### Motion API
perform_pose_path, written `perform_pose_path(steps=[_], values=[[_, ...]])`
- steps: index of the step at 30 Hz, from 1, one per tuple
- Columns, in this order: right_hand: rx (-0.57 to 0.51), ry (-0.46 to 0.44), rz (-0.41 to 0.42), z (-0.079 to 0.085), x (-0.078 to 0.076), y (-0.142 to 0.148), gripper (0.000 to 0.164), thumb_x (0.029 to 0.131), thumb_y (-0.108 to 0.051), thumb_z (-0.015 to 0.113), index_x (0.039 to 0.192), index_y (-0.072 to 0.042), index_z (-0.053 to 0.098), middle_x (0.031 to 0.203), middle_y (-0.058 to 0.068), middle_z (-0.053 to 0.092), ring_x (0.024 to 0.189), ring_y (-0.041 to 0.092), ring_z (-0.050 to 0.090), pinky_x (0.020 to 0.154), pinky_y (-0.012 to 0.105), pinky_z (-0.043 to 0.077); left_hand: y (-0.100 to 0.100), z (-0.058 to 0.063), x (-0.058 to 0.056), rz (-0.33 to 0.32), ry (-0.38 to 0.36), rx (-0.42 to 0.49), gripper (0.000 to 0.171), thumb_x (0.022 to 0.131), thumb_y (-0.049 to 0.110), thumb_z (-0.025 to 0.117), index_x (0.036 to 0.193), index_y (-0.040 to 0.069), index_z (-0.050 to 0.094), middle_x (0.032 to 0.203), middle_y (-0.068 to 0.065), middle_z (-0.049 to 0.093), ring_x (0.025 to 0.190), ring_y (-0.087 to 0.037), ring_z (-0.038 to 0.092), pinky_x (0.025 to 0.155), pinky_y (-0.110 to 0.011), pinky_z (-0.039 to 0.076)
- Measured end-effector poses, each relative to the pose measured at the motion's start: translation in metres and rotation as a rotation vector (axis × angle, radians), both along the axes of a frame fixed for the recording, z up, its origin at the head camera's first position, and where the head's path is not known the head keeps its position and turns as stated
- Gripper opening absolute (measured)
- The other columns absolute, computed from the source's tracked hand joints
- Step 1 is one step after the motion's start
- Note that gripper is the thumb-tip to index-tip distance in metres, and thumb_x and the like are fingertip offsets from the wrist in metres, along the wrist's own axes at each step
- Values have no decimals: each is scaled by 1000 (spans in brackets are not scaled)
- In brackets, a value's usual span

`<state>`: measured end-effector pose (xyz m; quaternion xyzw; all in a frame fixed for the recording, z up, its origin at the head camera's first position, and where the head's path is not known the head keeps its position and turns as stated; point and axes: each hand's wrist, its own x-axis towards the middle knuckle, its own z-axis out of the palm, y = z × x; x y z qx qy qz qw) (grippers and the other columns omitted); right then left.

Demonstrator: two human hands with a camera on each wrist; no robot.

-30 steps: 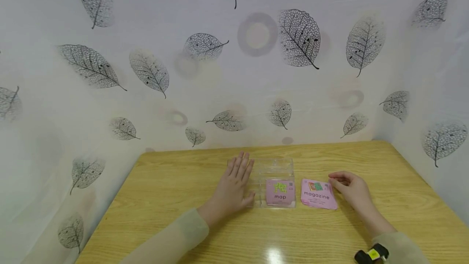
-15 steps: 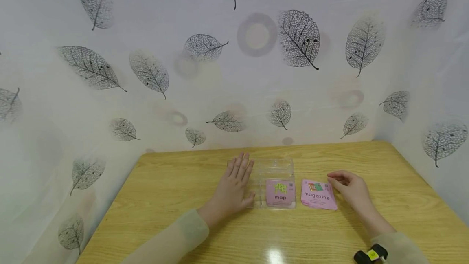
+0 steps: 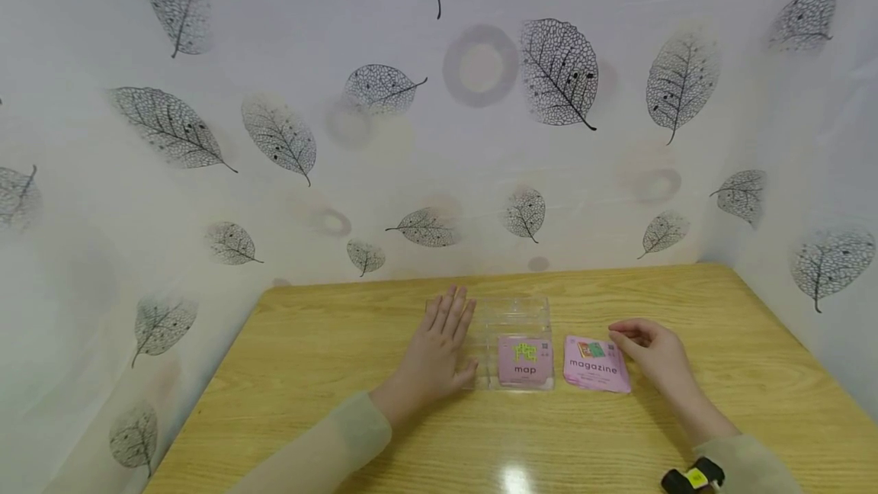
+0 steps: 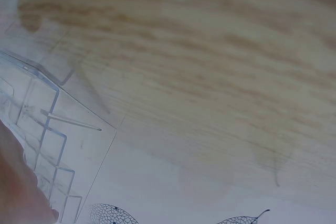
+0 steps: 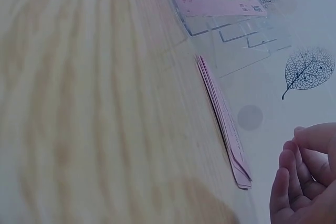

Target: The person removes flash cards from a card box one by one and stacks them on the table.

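Note:
My left hand point(image 3: 432, 357) lies flat with fingers extended over the left part of a clear plastic card holder point(image 3: 516, 314). A pink card reading "map" point(image 3: 524, 370) stands in the holder's right side, leaning back. To the right of the holder lies a stack of pink cards point(image 3: 595, 376) with "magazine" on top. My right hand point(image 3: 658, 353) hovers at the stack's upper right corner, fingers loosely bent and thumb near the index finger. In the right wrist view, a gap shows between these fingers point(image 5: 294, 156) and the edge of the card stack point(image 5: 223, 124).
The wooden table point(image 3: 288, 372) runs back to a pale wall covering point(image 3: 411, 158) printed with leaves. Stepped slots of the clear holder point(image 4: 58, 129) show in the left wrist view. A black band with a yellow label point(image 3: 694, 476) is on the right wrist.
My right hand has shifted slightly left, closer over the corner of the card stack. The left hand, the holder and the cards have stayed in place.

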<state>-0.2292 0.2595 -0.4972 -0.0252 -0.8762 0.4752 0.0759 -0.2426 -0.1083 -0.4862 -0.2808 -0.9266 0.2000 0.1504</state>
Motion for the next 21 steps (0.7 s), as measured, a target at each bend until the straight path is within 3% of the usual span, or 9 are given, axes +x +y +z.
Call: perform_pose_path(steps=[8,21], values=[[-46,-4,17,2,1,-3,28,101,-13,72,117,10,72,97,6,76,76,-9,60,67,15,58,0,0,0,4,0,7,97,104,65,42,170,1,10,178,-23,4,167,-39,8,137,-47,14],[-55,-18,49,2,2,-7,29,102,-15,71,119,9,72,98,5,77,78,-5,61,65,18,55,0,-4,-1,10,16,0,97,103,66,40,170,2,11,178,-22,3,167,-38,8,137,-46,14]])
